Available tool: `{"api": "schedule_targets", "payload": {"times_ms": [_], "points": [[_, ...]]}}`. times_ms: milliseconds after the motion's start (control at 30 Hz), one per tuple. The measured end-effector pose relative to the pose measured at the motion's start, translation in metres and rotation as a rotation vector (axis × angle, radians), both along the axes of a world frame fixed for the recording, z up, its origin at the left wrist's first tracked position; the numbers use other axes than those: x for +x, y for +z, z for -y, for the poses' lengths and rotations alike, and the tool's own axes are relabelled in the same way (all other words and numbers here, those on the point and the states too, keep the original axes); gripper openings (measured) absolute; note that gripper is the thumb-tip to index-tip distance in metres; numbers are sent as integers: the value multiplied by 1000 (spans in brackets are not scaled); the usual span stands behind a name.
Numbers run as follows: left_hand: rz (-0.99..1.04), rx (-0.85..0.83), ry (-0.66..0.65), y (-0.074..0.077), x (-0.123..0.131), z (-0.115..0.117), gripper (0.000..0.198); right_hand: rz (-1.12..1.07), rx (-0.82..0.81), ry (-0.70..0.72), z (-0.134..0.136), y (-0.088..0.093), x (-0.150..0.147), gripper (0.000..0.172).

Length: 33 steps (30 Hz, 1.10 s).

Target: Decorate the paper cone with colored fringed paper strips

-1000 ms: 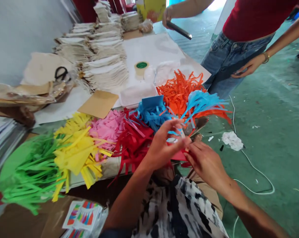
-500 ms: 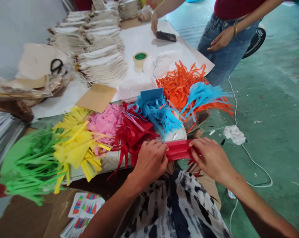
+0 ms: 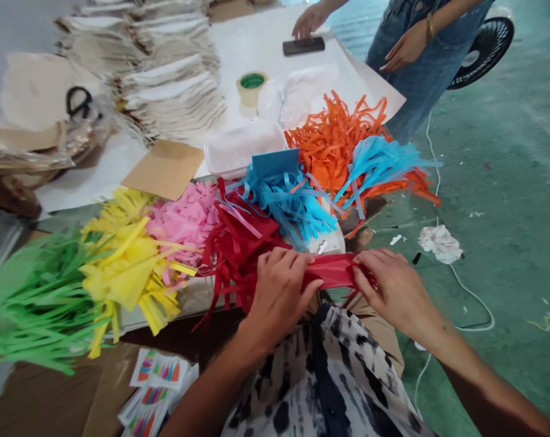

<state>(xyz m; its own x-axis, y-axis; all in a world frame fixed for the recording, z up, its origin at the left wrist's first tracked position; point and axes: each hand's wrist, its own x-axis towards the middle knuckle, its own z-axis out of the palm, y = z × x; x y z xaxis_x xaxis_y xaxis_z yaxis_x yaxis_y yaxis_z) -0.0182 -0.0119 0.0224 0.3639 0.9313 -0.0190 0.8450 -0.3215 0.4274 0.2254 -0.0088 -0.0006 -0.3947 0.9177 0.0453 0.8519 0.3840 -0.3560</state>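
A strip of red tissue paper (image 3: pixel 332 271) stretches between my two hands, just above my lap. My left hand (image 3: pixel 281 285) grips its left end, thumb beneath and fingers on top. At the other end, my right hand (image 3: pixel 388 285) pinches the paper between thumb and fingers. Dark red fringed tissue (image 3: pixel 238 243) lies on the table's edge directly behind my left hand. Next to it are pink tissue strips (image 3: pixel 184 212), a yellow fringed bunch (image 3: pixel 124 255), a green one (image 3: pixel 47 297) and blue fringe (image 3: pixel 288 194). Orange fringe (image 3: pixel 334 145) with a lighter blue tassel (image 3: pixel 384 164) lies farther right.
Behind are a white foam tray (image 3: pixel 243 149), a tape roll (image 3: pixel 251 90), stacked paper bags (image 3: pixel 170 97) and scissors (image 3: pixel 78 102). A co-worker's hand (image 3: pixel 309 21) is beside a black phone (image 3: pixel 303 46). A fan (image 3: pixel 484 54) and white cable (image 3: pixel 478 303) are on the right.
My left thumb has spread out beneath the red strip, which now looks flatter. The view has shifted slightly. The co-worker's hand has let go of the phone, which lies on the table.
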Motion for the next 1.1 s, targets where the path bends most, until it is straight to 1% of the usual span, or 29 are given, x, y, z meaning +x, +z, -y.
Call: {"api": "schedule_targets", "payload": {"times_ms": [67,133,267,367,467,567,700,833,967,1033,1100], "points": [[-34,-31,7,-5,-3,-2,20,-25,9,-17,2,0,1,22],[-54,-57,-1,-6,-7,-4,17,-3,25,-42,2,-1,1,21],[-47,-85,8,-2,-12,-7,13,154,35,-79,1,-2,-3,21],[-34,-102,26,-1,-11,-9,15,247,32,-76,-2,1,-9,20],[-47,-88,21,-2,-10,-14,15,299,53,-76,-4,2,-13,26],[-87,-83,-2,-4,-9,-20,19,303,77,-85,-5,1,-14,34],[-131,-99,-24,-4,-6,-25,21,286,78,-96,-6,-3,-14,37],[-171,-71,-19,-6,-4,-27,19,319,63,-105,-9,-3,-15,37],[-182,-23,-19,-10,-3,-26,18,305,54,-104,-11,-4,-15,37],[-197,14,-23,-11,-2,-25,19,303,56,-104,-12,-4,-13,38],[-212,81,-12,-11,-1,-23,14,303,58,-103,-12,-5,-12,39]]}}
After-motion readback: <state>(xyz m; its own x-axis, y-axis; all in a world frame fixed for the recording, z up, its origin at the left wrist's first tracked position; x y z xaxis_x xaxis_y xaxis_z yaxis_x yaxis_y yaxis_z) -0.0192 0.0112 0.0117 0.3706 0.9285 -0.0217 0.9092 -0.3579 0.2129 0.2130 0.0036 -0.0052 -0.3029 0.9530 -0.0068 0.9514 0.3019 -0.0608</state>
